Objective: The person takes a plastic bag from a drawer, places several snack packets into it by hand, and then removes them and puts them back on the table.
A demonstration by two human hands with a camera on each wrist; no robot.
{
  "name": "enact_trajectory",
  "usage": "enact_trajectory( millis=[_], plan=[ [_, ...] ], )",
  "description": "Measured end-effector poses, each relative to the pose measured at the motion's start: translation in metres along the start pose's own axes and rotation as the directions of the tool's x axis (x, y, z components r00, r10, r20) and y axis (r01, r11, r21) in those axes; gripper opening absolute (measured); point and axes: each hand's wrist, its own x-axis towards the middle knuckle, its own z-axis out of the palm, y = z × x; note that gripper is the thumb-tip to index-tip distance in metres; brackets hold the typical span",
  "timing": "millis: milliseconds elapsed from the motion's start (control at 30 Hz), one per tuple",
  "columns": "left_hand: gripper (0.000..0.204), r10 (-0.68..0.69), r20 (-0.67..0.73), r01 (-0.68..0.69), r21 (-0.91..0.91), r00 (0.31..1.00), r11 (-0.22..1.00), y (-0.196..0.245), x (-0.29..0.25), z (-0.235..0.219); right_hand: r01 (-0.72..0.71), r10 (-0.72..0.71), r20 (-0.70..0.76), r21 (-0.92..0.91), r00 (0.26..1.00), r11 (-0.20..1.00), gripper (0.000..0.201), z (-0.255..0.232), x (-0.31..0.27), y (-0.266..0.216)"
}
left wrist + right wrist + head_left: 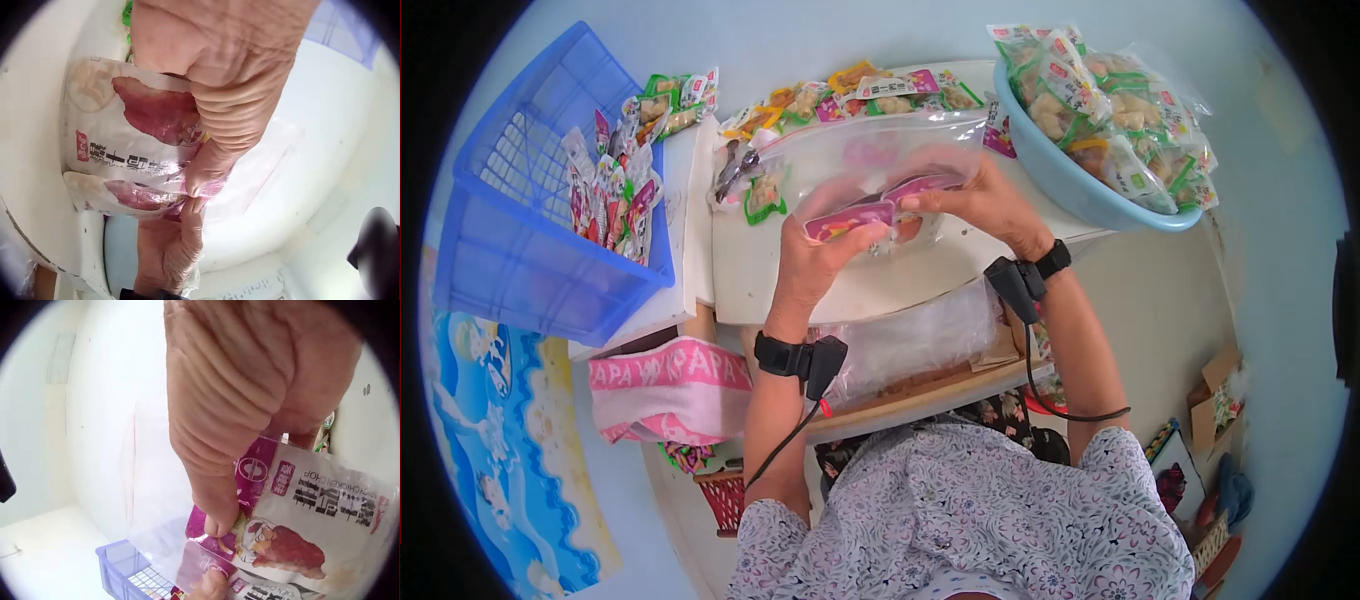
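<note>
**Two printed snack packets, pinched side by side, with clear zip bag**

Head view. Left hand [815, 255]: thumb in front, fingers behind, pinching the left packet [850, 218], pink-topped. Right hand [990, 205]: likewise pinching the right packet [930, 186], just beside the first. Clear bag [830, 160], one: spread about and beyond both hands above the white table [775, 275]; whether the packets sit inside it cannot be told. Loose packets [890, 95], assorted: on the table beyond the hands. Blue basin [1050, 175], heaped with packets: right of the right hand. Blue basket [520, 250], with upright packets in it: left of the left hand. Pink-and-white towel [665, 395]: left of the left forearm. Plastic sheeting [910, 350], clear: between the forearms, nearer the body than the hands. Black wrist bands, two: one per wrist.

Left wrist view. Left packet: white, printed with a reddish piece of meat, beneath the left thumb. Right packet: partly overlapped; the two thumb tips meet or nearly meet.

Right wrist view. Right packet: purple header under the right thumb, lettered "CHICKEN CHOP", with a white-hatted cartoon figure. Left thumb: just beside the right one, over the left packet.
</note>
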Motion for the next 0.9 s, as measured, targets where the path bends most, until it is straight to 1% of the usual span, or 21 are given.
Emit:
enact_trajectory(
  millis=[100, 200, 300, 400, 500, 600, 700, 800, 900],
  plan=[
    [0.025, -0.132, -0.062, 0.137, 0.086, 0.989, 0.987, 0.005, -0.001, -0.005, 0.118, -0.122, -0.09, -0.052, 0.988, 0.992, 0.034, 0.002, 0.004, 0.012],
    [0.015, -0.103, -0.108, 0.109, 0.051, 0.989, 0.993, 0.014, -0.003, -0.002, 0.161, -0.195, -0.115, -0.255, 0.974, 0.954, 0.027, 0.0, 0.002, 0.011],
    [0.015, -0.137, -0.096, 0.147, 0.106, 0.986, 0.983, 0.014, 0.0, -0.007, 0.072, -0.091, -0.148, -0.131, 0.985, 0.989, 0.024, 0.003, 0.003, 0.011],
    [0.013, 0.037, -0.068, -0.03, 0.096, 0.997, 0.995, 0.02, 0.0, -0.007, 0.053, -0.065, -0.108, -0.115, 0.992, 0.992, 0.025, 0.001, 0.0, -0.002],
    [0.014, 0.102, -0.049, -0.101, 0.018, 0.994, 0.995, 0.02, 0.006, -0.012, 0.193, -0.227, -0.113, -0.256, 0.967, 0.947, 0.026, -0.005, 0.004, -0.008],
    [0.017, 0.129, -0.04, -0.129, -0.009, 0.991, 0.992, 0.03, 0.01, -0.012, 0.126, -0.163, -0.136, -0.247, 0.977, 0.961, 0.028, -0.011, 0.005, -0.028],
    [0.023, 0.105, -0.057, -0.107, -0.026, 0.993, 0.994, 0.036, 0.01, -0.011, 0.23, -0.265, -0.156, -0.21, 0.952, 0.95, 0.028, -0.009, 0.008, -0.036],
    [0.027, 0.083, -0.064, -0.078, 0.081, 0.994, 0.994, 0.042, 0.009, -0.013, 0.172, -0.206, -0.214, -0.169, 0.955, 0.971, 0.028, 0.001, 0.008, -0.046],
    [0.028, 0.033, -0.098, -0.026, 0.07, 0.995, 0.997, 0.046, 0.009, -0.013, 0.11, -0.195, -0.268, -0.302, 0.944, 0.947, 0.03, -0.002, 0.01, -0.043]
  ],
)
